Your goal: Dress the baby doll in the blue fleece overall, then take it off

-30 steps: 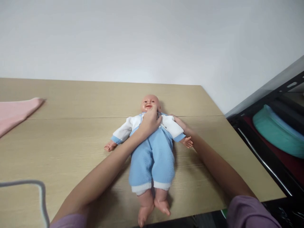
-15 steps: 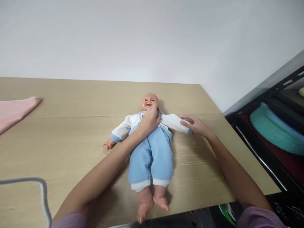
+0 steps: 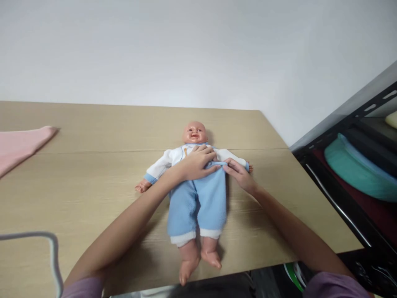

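A doll [image 3: 211,198] lies face up on a wooden table [image 3: 93,178], its feet nearest the viewer, as a person's left hand [image 3: 197,162] rests over its white top [image 3: 178,155], fingers extended, and the right hand [image 3: 242,176] pinches the edge of its blue trousers [image 3: 183,211] at the waist; a pink cloth [image 3: 21,148] lies well apart

A white wall [image 3: 173,49], wood-toned table [image 3: 93,174] and slotted black rack [image 3: 379,101] show an indoor room, type unclear.

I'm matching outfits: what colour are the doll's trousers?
Light blue trousers with white hems; the head view shows it.
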A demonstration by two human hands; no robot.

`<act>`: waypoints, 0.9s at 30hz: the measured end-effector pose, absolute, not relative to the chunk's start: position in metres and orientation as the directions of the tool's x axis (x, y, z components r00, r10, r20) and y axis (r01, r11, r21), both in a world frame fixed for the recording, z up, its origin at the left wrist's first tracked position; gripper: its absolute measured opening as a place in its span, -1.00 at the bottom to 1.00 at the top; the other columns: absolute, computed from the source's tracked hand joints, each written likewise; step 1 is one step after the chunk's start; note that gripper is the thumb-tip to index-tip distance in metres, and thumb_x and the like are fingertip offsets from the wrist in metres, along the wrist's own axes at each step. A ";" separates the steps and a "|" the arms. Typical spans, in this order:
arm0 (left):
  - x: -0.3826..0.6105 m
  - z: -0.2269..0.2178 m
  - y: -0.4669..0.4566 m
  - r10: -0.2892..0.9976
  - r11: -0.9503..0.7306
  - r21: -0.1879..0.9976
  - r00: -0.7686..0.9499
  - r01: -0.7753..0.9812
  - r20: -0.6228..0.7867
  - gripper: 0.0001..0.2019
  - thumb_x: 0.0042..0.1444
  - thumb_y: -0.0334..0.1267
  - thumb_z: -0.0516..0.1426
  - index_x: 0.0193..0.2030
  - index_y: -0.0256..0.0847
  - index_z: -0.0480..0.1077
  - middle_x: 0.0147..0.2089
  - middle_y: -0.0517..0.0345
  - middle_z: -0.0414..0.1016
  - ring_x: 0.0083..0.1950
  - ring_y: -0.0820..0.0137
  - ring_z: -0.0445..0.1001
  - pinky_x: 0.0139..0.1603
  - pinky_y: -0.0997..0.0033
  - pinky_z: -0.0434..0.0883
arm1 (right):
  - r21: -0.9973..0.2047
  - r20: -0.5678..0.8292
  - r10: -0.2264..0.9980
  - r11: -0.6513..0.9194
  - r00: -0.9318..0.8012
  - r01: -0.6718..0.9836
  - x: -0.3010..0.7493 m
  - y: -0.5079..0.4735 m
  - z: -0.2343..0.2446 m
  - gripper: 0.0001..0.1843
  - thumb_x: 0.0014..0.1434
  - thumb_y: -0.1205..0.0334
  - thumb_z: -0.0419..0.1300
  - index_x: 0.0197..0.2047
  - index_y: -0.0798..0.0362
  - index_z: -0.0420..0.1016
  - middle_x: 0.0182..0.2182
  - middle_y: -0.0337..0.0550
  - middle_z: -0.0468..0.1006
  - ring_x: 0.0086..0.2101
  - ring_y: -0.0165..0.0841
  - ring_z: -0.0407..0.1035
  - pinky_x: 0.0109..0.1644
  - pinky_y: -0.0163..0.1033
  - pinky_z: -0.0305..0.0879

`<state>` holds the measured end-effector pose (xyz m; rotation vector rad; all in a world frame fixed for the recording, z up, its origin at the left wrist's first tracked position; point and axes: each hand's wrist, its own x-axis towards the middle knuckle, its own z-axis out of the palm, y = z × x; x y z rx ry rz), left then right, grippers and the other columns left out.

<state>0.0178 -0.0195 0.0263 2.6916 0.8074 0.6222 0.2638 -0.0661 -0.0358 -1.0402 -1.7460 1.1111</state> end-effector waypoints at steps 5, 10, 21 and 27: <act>0.022 0.015 -0.013 0.701 -0.675 0.573 0.646 0.466 0.301 -0.74 0.46 0.04 0.12 -0.08 -0.10 0.38 -0.15 0.07 0.58 -0.10 0.16 0.54 0.02 0.11 0.44 | -0.943 0.182 0.948 0.243 -0.260 0.226 0.259 -0.058 -0.049 -0.56 0.47 -0.33 0.21 -0.13 -0.13 0.52 -0.21 -0.21 0.56 -0.14 -0.19 0.45 0.06 -0.11 0.48; 0.023 0.012 -0.013 0.728 -0.652 0.590 0.611 0.477 0.310 -0.73 0.44 0.05 0.12 -0.09 -0.10 0.36 -0.15 0.06 0.59 -0.12 0.14 0.56 0.01 0.11 0.42 | -0.864 0.271 0.938 0.336 -0.214 0.375 0.255 -0.066 -0.051 -0.57 0.52 -0.24 0.16 -0.22 -0.10 0.47 -0.30 -0.20 0.49 -0.24 -0.21 0.38 -0.03 -0.10 0.40; 0.022 0.011 -0.009 0.744 -0.606 0.684 0.595 0.407 0.305 -0.72 0.45 0.05 0.09 -0.08 -0.12 0.40 -0.17 0.07 0.55 -0.17 0.19 0.52 -0.12 0.18 0.38 | -0.949 0.234 0.952 0.268 -0.198 0.166 0.262 -0.057 -0.061 -0.56 0.43 -0.30 0.26 -0.21 -0.12 0.37 -0.36 -0.31 0.32 -0.34 -0.30 0.27 -0.20 -0.19 0.28; 0.021 0.008 -0.009 0.713 -0.656 0.602 0.636 0.455 0.296 -0.77 0.45 0.00 0.10 -0.07 -0.11 0.41 -0.13 0.03 0.63 -0.09 0.13 0.57 0.00 0.11 0.40 | -0.849 0.344 0.937 0.336 -0.055 0.407 0.267 -0.058 -0.065 -0.66 0.56 -0.15 0.13 -0.18 -0.11 0.35 -0.42 -0.31 0.40 -0.39 -0.27 0.34 -0.22 -0.15 0.27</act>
